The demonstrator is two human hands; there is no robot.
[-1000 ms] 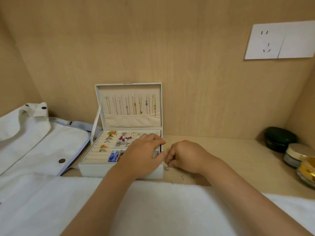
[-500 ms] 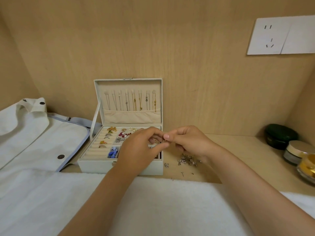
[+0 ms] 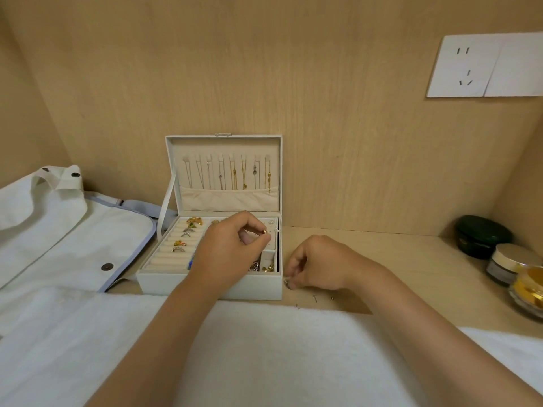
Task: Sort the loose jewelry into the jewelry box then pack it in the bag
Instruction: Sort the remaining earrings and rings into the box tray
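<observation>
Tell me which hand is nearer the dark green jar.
Right. The right hand is on the shelf, left of the dark green jar; the left hand is farther left, over the jewelry box.

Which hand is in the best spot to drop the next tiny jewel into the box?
Left, probably. The left hand pinches a small gold piece right above the open jewelry box. The right hand is down on the shelf beside the box, pinching a silver bit.
</observation>
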